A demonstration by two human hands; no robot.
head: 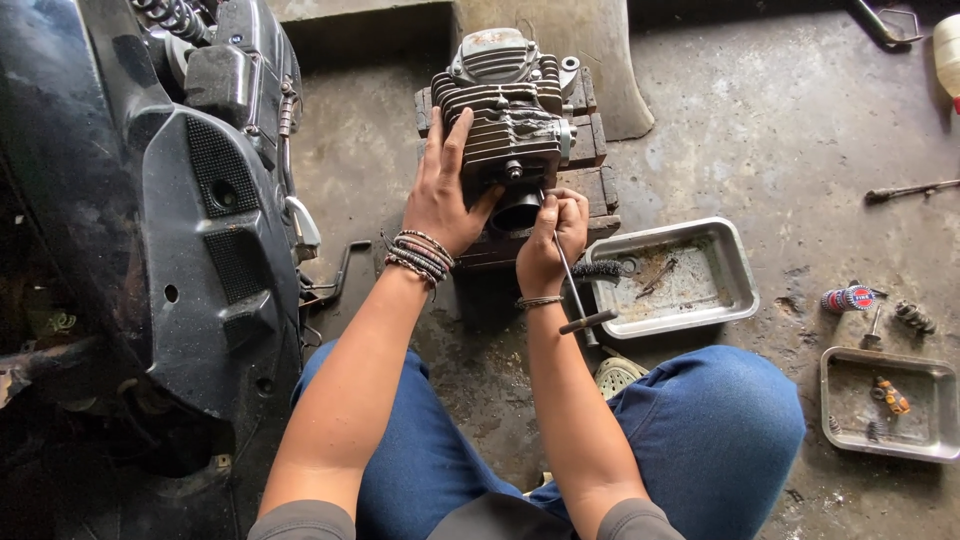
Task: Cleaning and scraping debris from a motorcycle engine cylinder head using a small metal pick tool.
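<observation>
Crouching over a stained concrete floor (800,130), you have a finned engine cylinder block (505,125) standing on a small wooden pallet (598,135) directly ahead of your knees. Your left hand (445,190) lies flat and open against the left side of the block, fingers spread upward over the cooling fins, palm pressed to the metal; it grips nothing, only steadies. Your right hand (553,240) is closed in a fist around the shaft of a T-handle wrench (572,290), whose tip meets the lower front of the block just beside the round black port (517,212); the cross-handle hangs below your wrist. Beaded bracelets (420,255) sit on your left wrist. Just right of the pallet lies a metal tray (700,305) holding a wire brush (600,268). A second, smaller metal tray (885,445) sits well apart to the far right, with springs (915,318) near it. A black motorcycle body (170,200) fills the left side
</observation>
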